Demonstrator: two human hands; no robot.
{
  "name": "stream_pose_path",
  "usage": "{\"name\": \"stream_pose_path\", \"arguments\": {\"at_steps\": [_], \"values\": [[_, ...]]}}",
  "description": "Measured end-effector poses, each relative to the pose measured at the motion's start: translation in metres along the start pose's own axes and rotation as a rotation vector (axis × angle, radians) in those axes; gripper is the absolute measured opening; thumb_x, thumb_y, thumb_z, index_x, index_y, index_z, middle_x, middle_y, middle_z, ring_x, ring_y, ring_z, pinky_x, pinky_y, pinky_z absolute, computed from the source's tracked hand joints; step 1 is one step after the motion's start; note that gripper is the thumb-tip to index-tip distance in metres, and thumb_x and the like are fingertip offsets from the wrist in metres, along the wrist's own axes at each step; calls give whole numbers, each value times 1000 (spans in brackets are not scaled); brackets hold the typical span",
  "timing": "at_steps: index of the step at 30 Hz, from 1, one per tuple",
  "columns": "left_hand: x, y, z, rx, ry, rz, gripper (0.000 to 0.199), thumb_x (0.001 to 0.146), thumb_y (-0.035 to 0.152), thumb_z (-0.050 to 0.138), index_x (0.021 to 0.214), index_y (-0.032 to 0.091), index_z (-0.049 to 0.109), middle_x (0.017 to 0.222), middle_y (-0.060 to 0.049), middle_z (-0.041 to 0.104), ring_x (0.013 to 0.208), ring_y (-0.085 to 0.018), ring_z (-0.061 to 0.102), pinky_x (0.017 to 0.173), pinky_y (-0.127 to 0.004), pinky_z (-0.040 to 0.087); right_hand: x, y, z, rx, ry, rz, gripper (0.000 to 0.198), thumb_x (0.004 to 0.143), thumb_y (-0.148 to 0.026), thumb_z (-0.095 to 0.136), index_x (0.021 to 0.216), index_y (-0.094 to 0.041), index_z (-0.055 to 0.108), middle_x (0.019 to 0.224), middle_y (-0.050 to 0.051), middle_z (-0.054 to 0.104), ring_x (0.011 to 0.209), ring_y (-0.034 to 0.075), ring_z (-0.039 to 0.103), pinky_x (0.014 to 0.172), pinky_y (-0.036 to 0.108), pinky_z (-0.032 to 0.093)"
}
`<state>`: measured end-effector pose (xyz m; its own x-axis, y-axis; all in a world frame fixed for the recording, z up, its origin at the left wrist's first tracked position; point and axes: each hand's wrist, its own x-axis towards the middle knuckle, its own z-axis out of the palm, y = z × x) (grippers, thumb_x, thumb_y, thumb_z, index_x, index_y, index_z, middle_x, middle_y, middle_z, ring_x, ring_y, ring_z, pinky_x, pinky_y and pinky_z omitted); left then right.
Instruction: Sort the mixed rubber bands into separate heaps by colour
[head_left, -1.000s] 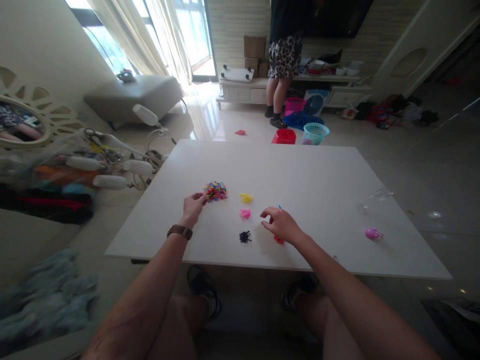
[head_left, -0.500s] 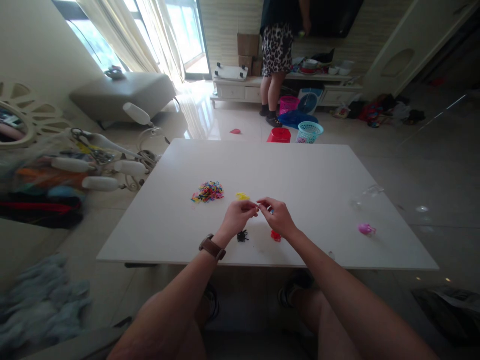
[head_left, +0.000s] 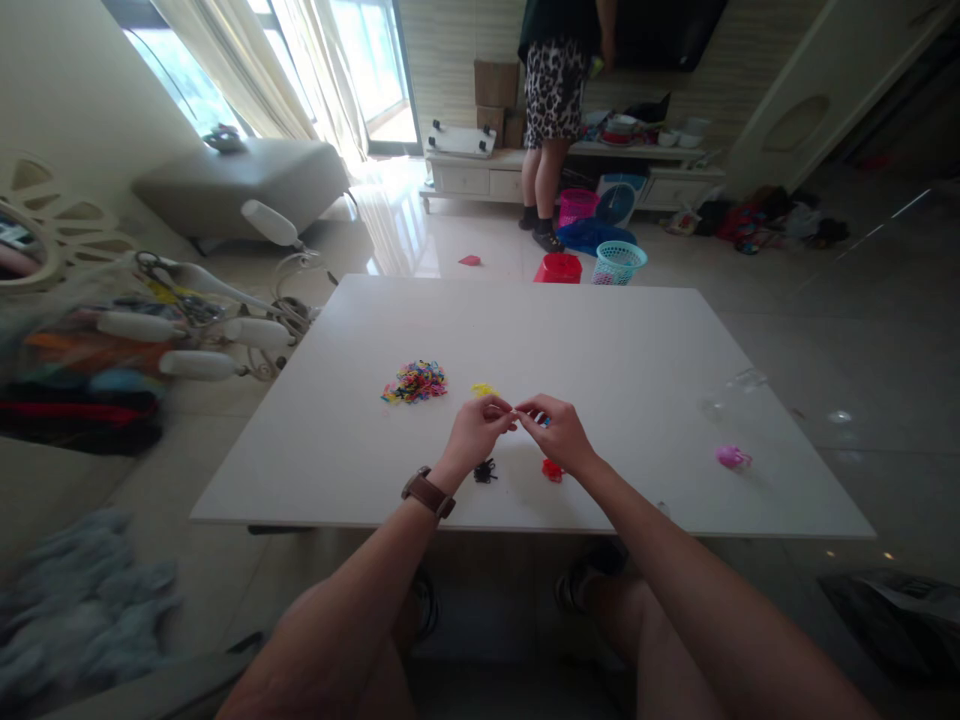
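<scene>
Over a white table (head_left: pixel 615 345), left hand (head_left: pixel 476 432) and right hand (head_left: pixel 559 430) are meeting fingertip-to-fingertip, grasp unclear; multicoloured elastic bands (head_left: pixel 417 383) are lying leftward, nearer the left.

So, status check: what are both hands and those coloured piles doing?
Left hand and right hand close together; anything in their grip too small to tell. Mixed-colour pile lies left of both. Left hand partly hides yellow pile.

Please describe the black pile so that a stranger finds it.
On the white table, look toward the near edge. On the near side of the left hand lies a small pile; unlike the red pile to its right, it is all black.
</scene>
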<state>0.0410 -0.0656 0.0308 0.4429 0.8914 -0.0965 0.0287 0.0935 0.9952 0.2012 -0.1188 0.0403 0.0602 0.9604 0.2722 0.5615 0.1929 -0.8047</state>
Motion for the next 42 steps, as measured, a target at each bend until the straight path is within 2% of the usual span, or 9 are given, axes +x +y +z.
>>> {"name": "stream_pose_path", "arguments": {"at_steps": [14,20,28,42], "values": [[0,-1,-1,-17,-12,-3,7,79,20,70,81,14,67,72,-7,73,68,-17,71,65,-27,54,-1,4,0,-49,-36,16,11,88,-27,65,87,-20,74,86,3,73,70,14,65,66,27,51],[1,-4,-1,-39,-26,-19,10,80,23,70,82,14,66,72,-7,73,70,-18,72,66,-26,53,-1,1,0,-73,-41,24,10,87,-22,65,82,-20,73,82,3,71,68,14,64,66,27,50],[3,-9,0,-40,-32,-43,12,79,23,70,80,14,63,71,-7,71,71,-19,73,67,-27,54,0,0,1,-74,-6,79,8,82,-17,64,75,-19,68,75,1,68,65,13,62,65,26,48],[-1,2,-2,-25,-39,-9,11,75,24,71,80,15,69,76,-6,72,73,-16,67,68,-27,51,1,4,4,-57,74,162,10,81,-24,62,74,-19,68,72,1,68,62,14,61,63,27,47]]}}
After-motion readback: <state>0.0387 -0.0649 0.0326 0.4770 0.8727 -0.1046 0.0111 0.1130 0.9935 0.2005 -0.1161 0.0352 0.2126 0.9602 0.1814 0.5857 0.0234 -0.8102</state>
